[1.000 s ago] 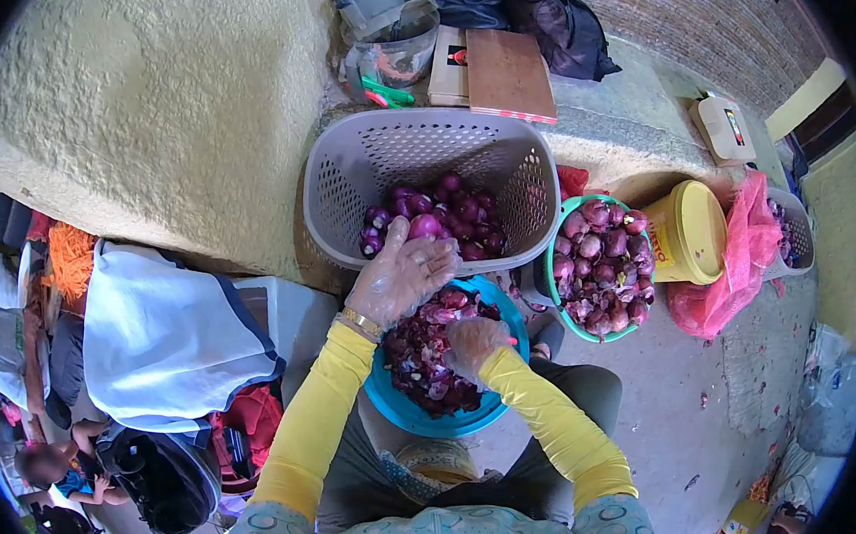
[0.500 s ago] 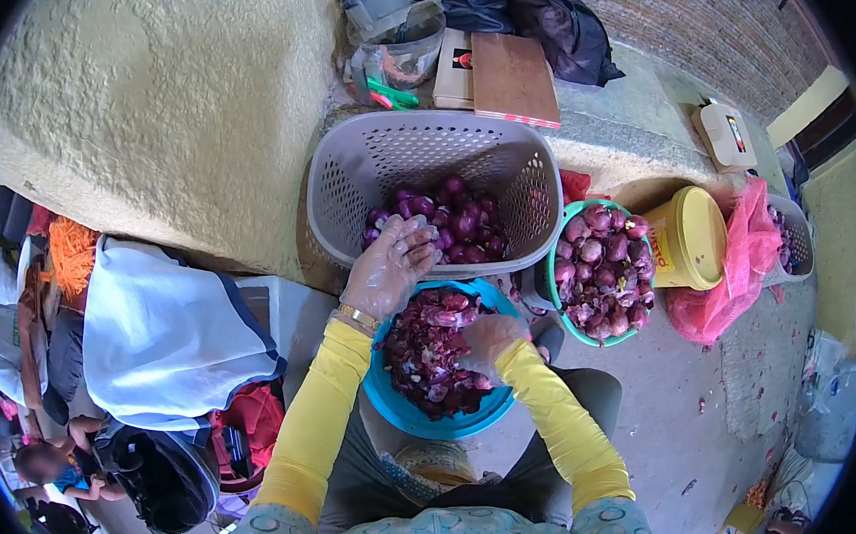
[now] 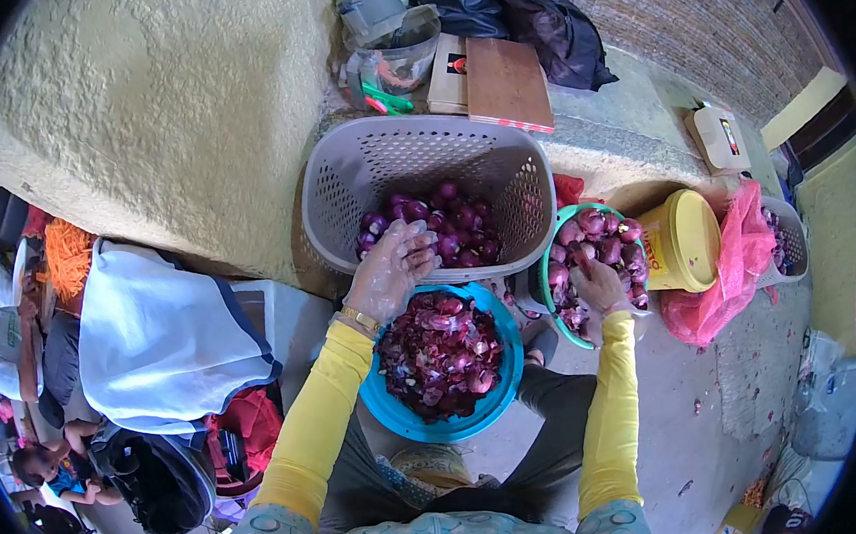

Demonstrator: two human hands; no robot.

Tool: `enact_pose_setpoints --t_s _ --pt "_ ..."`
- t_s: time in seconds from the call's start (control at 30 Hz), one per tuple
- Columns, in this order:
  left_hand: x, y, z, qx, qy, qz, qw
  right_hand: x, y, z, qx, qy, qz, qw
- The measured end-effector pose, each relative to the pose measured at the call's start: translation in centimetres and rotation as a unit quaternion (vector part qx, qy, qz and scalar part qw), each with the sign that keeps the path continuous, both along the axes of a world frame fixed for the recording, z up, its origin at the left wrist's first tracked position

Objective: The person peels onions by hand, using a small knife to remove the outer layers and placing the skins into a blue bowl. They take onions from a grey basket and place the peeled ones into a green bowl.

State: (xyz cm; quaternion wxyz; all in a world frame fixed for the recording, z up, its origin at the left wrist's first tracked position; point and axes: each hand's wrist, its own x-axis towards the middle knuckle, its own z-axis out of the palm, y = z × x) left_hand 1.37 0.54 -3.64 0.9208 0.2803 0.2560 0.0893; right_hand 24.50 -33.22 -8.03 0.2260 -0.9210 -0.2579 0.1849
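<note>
My left hand, in a clear plastic glove with a gold watch at the wrist, is over the front rim of the grey basket. Its fingers are loosely bent and apart, with nothing visible in them. Inside that basket lie shiny purple peeled onions. My gloved right hand is in the green basket of unpeeled red onions, its fingers closed around a red onion, partly hidden. Between my arms, a blue basin holds onion skins and onion pieces.
A yellow bucket and a pink mesh sack stand right of the green basket. Green-handled scissors, a clear tub and a brown board lie on the ledge. A white cloth is at left; people sit farther off.
My right hand has moved from the blue basin to the onions in the green basket, uncovering the skins in the basin. My left hand stays at the grey basket's rim.
</note>
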Motion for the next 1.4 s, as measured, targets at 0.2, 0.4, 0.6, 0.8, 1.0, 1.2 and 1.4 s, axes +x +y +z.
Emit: enact_pose_setpoints --t_s 0.2,0.4,0.6,0.8,1.0,1.2,1.4 --pt "0.2 -0.3 0.1 0.033 0.004 -0.014 0.999 3.0 -0.5 -8.0 -0.070 -0.023 -0.105 0.992" --pt "0.3 -0.6 -0.1 0.037 0.001 -0.014 0.999 3.0 0.9 -10.4 -0.068 0.071 -0.118 0.988" --pt "0.4 -0.6 0.1 0.043 0.020 -0.005 0.999 3.4 1.8 -12.3 0.006 0.100 -0.157 0.983" --pt "0.4 -0.9 0.1 0.073 0.014 -0.027 0.997 2.5 2.3 -9.1 0.014 0.144 -0.180 0.973" --pt "0.3 -1.0 0.4 0.084 0.024 -0.005 0.996 2.3 1.0 -5.9 0.100 0.191 -0.231 0.949" --pt "0.6 -2.6 1.9 0.209 -0.005 -0.059 0.976 -2.3 4.1 7.9 0.301 0.324 -0.200 0.874" --pt "0.4 -4.7 4.3 0.255 -0.082 -0.266 0.926 -10.0 9.2 11.9 0.341 0.506 -0.101 0.786"
